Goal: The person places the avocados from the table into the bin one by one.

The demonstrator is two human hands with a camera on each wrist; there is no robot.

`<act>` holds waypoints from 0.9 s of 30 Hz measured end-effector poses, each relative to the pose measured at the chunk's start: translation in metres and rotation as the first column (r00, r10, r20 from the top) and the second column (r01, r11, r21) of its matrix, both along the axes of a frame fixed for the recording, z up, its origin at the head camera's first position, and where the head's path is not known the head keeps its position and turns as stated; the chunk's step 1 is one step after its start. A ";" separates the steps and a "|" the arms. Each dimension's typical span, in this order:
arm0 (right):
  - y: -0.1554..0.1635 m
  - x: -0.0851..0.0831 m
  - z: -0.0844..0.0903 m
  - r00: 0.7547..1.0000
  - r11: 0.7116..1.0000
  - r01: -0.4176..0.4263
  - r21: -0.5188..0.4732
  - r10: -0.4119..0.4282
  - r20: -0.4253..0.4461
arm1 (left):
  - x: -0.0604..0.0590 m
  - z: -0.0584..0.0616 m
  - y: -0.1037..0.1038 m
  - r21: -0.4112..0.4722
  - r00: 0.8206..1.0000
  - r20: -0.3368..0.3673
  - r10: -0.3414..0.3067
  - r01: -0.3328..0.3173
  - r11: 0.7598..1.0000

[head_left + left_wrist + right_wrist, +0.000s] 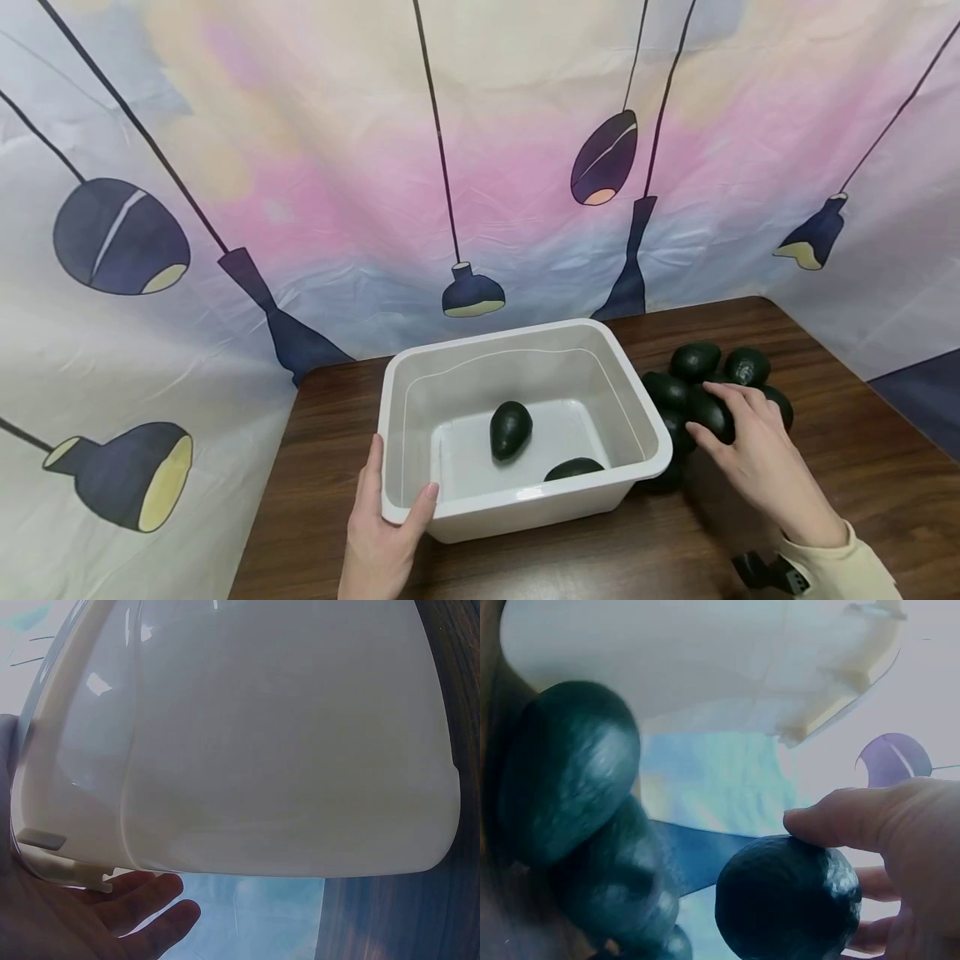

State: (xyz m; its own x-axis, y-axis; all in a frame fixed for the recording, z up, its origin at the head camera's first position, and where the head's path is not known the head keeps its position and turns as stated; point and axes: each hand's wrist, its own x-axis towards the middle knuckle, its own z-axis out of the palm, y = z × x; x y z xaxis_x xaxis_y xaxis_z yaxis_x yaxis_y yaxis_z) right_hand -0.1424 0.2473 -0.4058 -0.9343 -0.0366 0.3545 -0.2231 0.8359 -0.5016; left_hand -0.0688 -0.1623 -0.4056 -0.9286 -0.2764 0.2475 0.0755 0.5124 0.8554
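Observation:
A white plastic bin [517,500] stands on the table. My left hand [386,521] holds its near left corner, thumb over the front rim and fingers along the left side; the left wrist view shows those fingers [154,904] beyond the bin wall. Inside the bin lie two avocados, one dark green avocado [511,431] in the middle and another avocado [573,468] partly hidden by the front wall. To the right, my right hand [765,454] grips an avocado [787,900] between thumb and fingers, over the pile of avocados [695,362].
Several avocados [574,772] are heaped against the bin's right side on the brown wooden table [322,500]. Behind hangs a cloth [337,167] printed with lamps. A dark strap device [768,573] sits at the right wrist.

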 end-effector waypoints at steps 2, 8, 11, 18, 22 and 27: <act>-0.003 0.000 0.004 1.000 1.000 -0.010 -0.002 0.010 -0.013 | 0.000 -0.001 0.000 0.003 1.000 0.000 -0.001 0.001 1.000; -0.011 -0.002 0.013 0.999 0.999 -0.026 -0.023 0.025 -0.047 | 0.000 -0.002 0.000 0.010 1.000 -0.018 -0.008 0.008 1.000; -0.014 -0.004 0.018 0.997 0.999 -0.033 -0.029 0.030 -0.078 | -0.001 -0.003 0.000 0.011 1.000 -0.028 -0.011 0.012 1.000; -0.022 -0.005 0.027 0.988 0.996 -0.071 -0.058 0.062 -0.144 | -0.001 -0.002 -0.001 0.013 0.999 -0.028 -0.016 0.017 1.000; -0.029 -0.003 0.032 0.973 0.990 -0.102 -0.096 0.079 -0.217 | -0.002 -0.001 -0.001 0.031 0.999 -0.036 -0.024 0.025 0.999; -0.036 -0.002 0.036 0.943 0.985 -0.130 -0.110 0.088 -0.322 | -0.002 -0.002 -0.001 0.045 0.998 -0.049 -0.032 0.034 0.998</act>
